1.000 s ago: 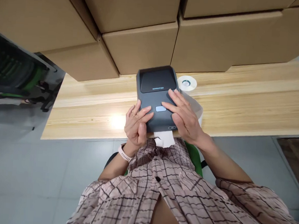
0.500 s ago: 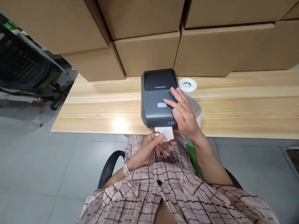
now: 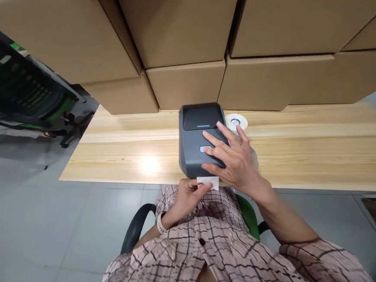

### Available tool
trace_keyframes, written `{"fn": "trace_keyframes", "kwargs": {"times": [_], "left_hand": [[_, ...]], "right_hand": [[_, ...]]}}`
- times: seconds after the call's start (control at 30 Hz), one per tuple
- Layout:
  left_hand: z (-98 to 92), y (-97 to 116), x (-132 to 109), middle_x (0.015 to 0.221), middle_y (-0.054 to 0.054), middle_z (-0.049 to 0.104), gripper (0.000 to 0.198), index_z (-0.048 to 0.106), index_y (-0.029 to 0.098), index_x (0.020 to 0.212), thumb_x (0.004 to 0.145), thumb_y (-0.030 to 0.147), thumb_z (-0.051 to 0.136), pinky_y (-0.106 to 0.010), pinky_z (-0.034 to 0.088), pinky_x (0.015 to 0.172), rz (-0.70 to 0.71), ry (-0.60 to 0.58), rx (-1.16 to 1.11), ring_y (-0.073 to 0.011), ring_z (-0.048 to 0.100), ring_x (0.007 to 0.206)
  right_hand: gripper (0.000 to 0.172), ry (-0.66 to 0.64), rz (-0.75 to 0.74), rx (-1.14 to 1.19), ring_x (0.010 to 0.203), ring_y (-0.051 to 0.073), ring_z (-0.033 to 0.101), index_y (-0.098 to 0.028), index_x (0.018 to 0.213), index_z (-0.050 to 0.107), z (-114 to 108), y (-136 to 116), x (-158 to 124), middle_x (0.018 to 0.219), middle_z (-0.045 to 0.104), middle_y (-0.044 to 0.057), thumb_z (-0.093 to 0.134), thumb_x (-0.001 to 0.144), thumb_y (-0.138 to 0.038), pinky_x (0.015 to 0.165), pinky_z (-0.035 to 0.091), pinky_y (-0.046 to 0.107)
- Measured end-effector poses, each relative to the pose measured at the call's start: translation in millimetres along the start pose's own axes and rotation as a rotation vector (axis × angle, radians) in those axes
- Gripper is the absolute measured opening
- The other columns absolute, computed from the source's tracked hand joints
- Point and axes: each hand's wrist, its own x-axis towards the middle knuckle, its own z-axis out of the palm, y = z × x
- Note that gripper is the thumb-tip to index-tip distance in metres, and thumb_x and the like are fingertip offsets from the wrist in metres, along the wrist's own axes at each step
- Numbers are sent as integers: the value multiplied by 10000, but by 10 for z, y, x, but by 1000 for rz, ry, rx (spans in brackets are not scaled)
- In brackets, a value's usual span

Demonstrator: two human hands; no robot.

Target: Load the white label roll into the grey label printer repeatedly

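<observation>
A dark grey label printer (image 3: 189,152) stands near the front edge of the wooden table. White label paper (image 3: 214,183) sticks out of its front, and my left hand (image 3: 188,195) pinches the paper between thumb and fingers. Spread over the printer's right side is my right hand (image 3: 237,160), with one finger at the light blue button (image 3: 204,149) and nothing held. Behind that hand sits a roll of white labels (image 3: 232,118). A white item to the right of the printer is mostly hidden by my right hand.
Cardboard boxes (image 3: 186,84) are stacked along the back of the wooden table (image 3: 125,153). At the left is a dark and green chair (image 3: 23,84). Black armrests (image 3: 132,228) flank my body, above a grey tiled floor (image 3: 39,216).
My right hand has spread wider over the printer, with a finger now at the button. Less paper shows at the printer's front, and my left hand is closer to it. The view has shifted slightly.
</observation>
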Motion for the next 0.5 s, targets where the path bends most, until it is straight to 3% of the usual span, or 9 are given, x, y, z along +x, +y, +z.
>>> {"fn": "trace_keyframes", "kwargs": {"times": [0.07,0.17,0.27,0.4,0.5], "left_hand": [[1,4,2,721,-36,793,414,849,185,720,809,589,838,-308,548,705,3,-6,10,-169,642,662],[-1,-1,-5,696,-41,780,420,849,179,709,835,579,818,-303,546,677,-13,-5,28,-172,639,647],[-4,-10,-9,711,-49,790,423,854,193,713,832,597,815,-317,551,669,-19,-12,10,-193,661,657],[-7,-20,0,748,-55,818,401,867,212,726,820,599,823,-339,572,681,-25,-16,-13,-222,705,680],[-5,-32,6,771,-52,830,370,878,220,746,830,576,820,-362,598,718,-25,-18,-1,-238,730,708]], "right_hand": [[468,-44,39,43,1625,360,400,-328,1349,692,-39,30,-99,1674,548,46,535,1055,-657,1328,273,680],[727,-9,91,130,1674,374,285,-361,1638,441,-128,57,-288,1823,259,80,535,1016,-726,1298,346,688],[875,54,64,175,1688,394,231,-415,1740,215,-224,68,-338,1850,153,55,523,996,-756,1298,349,712],[845,96,-24,195,1695,397,195,-461,1746,133,-303,156,-7,1862,84,-4,402,1018,-795,1325,321,701],[773,177,-107,221,1687,376,241,-426,1731,213,-346,305,440,1843,197,21,323,1053,-779,1351,285,668]]}}
